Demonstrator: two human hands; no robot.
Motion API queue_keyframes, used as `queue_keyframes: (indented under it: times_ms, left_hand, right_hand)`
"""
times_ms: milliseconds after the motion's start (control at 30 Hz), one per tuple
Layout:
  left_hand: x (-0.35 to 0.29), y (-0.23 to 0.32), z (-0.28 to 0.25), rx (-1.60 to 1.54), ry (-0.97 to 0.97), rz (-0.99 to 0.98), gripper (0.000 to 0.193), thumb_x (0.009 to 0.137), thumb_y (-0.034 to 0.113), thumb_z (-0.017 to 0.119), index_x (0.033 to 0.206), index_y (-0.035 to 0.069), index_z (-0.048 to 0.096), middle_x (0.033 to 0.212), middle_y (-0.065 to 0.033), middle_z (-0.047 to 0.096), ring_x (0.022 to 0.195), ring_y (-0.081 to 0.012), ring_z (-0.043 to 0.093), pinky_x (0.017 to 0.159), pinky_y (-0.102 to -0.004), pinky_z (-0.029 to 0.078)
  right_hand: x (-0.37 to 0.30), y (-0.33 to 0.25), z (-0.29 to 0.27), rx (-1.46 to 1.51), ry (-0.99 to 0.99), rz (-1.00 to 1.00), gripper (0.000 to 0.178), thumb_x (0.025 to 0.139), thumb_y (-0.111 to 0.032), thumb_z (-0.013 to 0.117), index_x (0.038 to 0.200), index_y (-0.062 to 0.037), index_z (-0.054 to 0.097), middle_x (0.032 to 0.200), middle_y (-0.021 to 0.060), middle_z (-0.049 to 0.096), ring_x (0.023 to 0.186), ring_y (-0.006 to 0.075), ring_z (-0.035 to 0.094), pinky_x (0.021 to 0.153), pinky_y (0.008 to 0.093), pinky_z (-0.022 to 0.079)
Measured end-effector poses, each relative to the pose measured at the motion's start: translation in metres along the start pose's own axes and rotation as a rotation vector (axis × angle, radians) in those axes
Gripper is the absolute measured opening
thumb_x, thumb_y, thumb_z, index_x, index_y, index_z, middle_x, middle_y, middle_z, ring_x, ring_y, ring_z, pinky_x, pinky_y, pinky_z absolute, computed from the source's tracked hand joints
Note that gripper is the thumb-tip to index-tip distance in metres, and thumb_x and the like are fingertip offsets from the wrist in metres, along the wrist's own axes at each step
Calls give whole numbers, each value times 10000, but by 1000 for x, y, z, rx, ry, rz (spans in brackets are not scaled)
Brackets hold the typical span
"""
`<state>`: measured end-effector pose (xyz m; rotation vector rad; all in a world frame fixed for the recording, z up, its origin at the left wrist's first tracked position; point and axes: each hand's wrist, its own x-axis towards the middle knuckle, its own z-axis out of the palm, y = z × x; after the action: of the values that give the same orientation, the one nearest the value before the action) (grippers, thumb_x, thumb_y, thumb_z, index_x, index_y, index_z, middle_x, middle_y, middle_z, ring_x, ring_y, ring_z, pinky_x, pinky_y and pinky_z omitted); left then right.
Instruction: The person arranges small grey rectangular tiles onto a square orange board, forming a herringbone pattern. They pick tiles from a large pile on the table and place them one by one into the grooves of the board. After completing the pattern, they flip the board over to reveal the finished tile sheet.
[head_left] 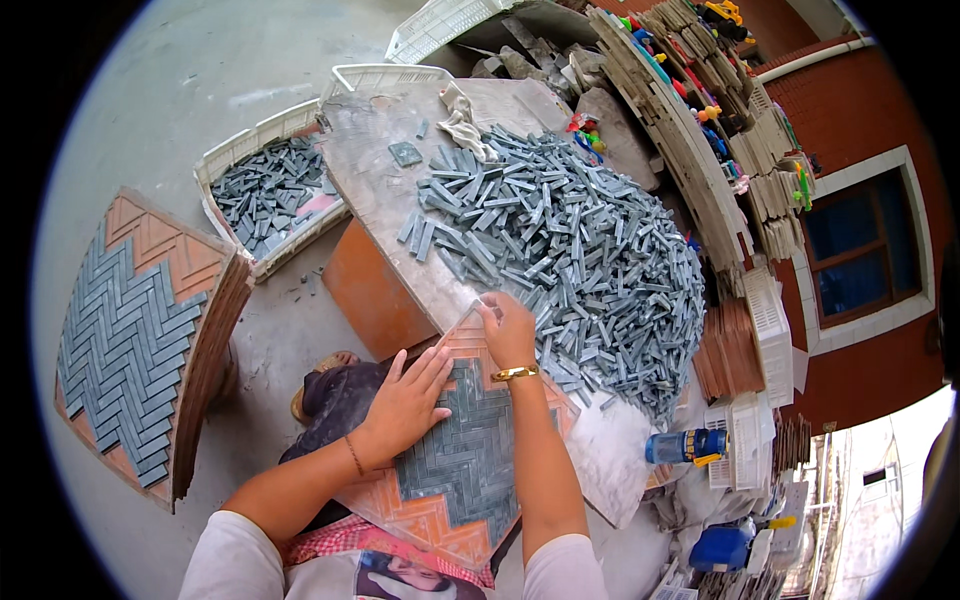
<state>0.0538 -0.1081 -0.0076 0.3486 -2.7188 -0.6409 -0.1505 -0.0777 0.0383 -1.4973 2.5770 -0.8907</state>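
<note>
An orange moulded board (375, 497) with raised zigzag ridges lies before me, its middle filled with dark grey strip tiles (465, 450) in a herringbone pattern. My left hand (405, 405) rests flat along the board's left side, fingers stretched out. At the board's far corner is my right hand (510, 330), thumb and fingertips pinched together. What sits between those fingertips, a tile or only the board's corner, is too small to make out. Just beyond the right hand spreads a large heap of loose grey strip tiles (590, 240) on a worn tabletop (370, 150).
To the left, a tiled herringbone board (130, 340) tops a stack of boards. A white crate (280, 262) of tiles stands behind it. A pale cloth (462, 125) lies on the tabletop; a blue bottle (685, 446) is at right. Stacked boards (735, 350) line the right side.
</note>
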Motion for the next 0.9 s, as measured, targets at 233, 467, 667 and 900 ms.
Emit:
queue_keyframes:
  times_ms: [233,467,667,900]
  left_hand:
    - [4,2,-4,-47,35,20,700,819,359,594,1360,-18,359,1448,-137,317,1357,-272,264,1106,-455,204]
    - [1,1,-3,-77,111,24,638,816,291,611,1306,-59,401,1383,-185,391,1307,-289,349,1086,-412,269]
    - [20,-11,1,-123,212,53,389,768,160,636,1095,-37,561,1157,-129,566,1093,-257,515,926,-359,424]
    - [40,-15,9,-489,336,-206,122,702,16,655,816,60,645,832,-75,557,838,-270,529,731,-353,453]
  right_hand:
    - [51,19,28,-149,125,-17,314,774,-116,663,1070,-49,579,1079,162,584,938,354,570,771,421,469]
    - [40,21,7,748,-143,531,271,852,-137,619,1091,-11,589,888,44,643,715,89,531,612,226,425]
    - [-12,16,-12,1100,-193,517,271,886,-140,586,1122,-9,565,931,45,638,696,83,498,612,217,415]
    - [-47,-12,-29,1048,-166,426,528,824,-69,634,1296,-6,404,994,97,641,787,99,581,644,212,442]
